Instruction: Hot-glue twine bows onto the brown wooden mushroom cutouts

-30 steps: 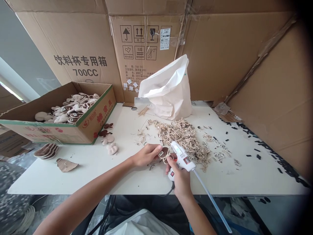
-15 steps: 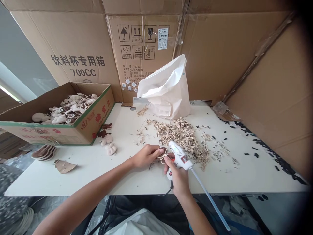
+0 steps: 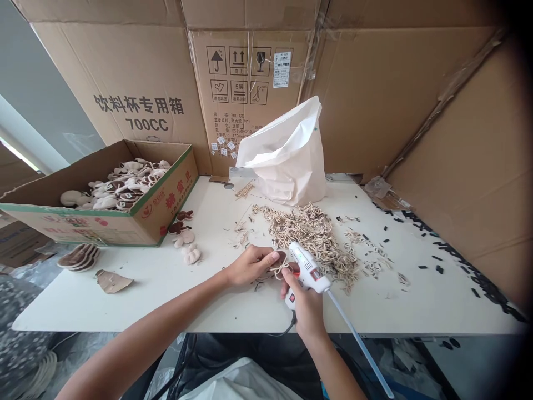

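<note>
The left hand [image 3: 250, 265] is closed in a pinch, fingers and thumb pressed together on a brown-and-cream plush piece [image 3: 280, 258] near the front edge of the table [image 3: 125, 304], about midway along it. A tan twine bow [image 3: 282, 270] sits on that piece. The right hand [image 3: 305, 309] is wrapped around the grip of a white hot glue gun [image 3: 310, 270], held just beside the bow. The gun's nozzle is too hidden to tell whether it touches the bow. Primary hazard: the left fingertips lie very close to the gun's front end, so any slip of either hand risks a burn from the hot tip or molten glue. Secondary hazard: a loose pile of twine loops [image 3: 310, 244] lies directly behind the gun, and hot glue or contact with the tip could foul or stick those strands. The long glue stick [image 3: 358, 344] projects past the front edge of the table, where a knock against the person's body or the white sack [image 3: 239, 383] below could lever the gun out of line. The black power cord [image 3: 291, 325] also drops over that edge and presents a snag risk if the right hand moves sharply. Finished-looking plush pieces [image 3: 187, 254] near the cardboard carton [image 3: 104, 229] are well apart from the gun, so stray glue is unlikely to reach them.
</note>
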A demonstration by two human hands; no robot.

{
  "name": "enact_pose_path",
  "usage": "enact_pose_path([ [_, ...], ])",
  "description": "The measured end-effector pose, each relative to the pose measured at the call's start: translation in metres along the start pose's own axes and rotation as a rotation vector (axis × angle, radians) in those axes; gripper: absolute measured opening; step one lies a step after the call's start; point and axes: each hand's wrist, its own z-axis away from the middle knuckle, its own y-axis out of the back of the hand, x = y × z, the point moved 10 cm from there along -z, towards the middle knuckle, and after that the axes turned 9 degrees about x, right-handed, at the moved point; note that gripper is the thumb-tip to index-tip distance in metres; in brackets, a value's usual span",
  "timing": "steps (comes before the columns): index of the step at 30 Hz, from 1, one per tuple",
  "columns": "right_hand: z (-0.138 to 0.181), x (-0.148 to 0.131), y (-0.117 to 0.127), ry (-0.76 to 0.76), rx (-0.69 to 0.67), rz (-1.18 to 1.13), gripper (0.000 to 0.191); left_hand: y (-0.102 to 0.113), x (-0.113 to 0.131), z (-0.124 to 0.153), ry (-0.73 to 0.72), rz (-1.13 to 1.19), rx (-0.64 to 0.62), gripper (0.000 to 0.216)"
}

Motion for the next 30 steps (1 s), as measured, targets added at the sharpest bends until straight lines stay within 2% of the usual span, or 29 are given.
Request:
enact_pose_path([
  [4,0.000,0.001,0.001,-0.003,0.009,-0.014,0.042,-0.004,-0.001,0.003,0.045,0.106,-0.044,0.062],
  [13,-0.001,0.005,0.003,-0.017,0.022,-0.019,0.043,-0.003,0.004,0.004,0.017,0.112,-0.068,0.047],
  [24,-0.001,0.001,0.003,-0.013,0.037,-0.013,0.043,-0.004,0.010,0.004,-0.031,0.008,-0.074,0.045],
  [30,0.000,0.001,0.002,-0.018,0.041,-0.013,0.044,-0.003,0.004,0.003,0.023,0.070,-0.054,0.044],
])
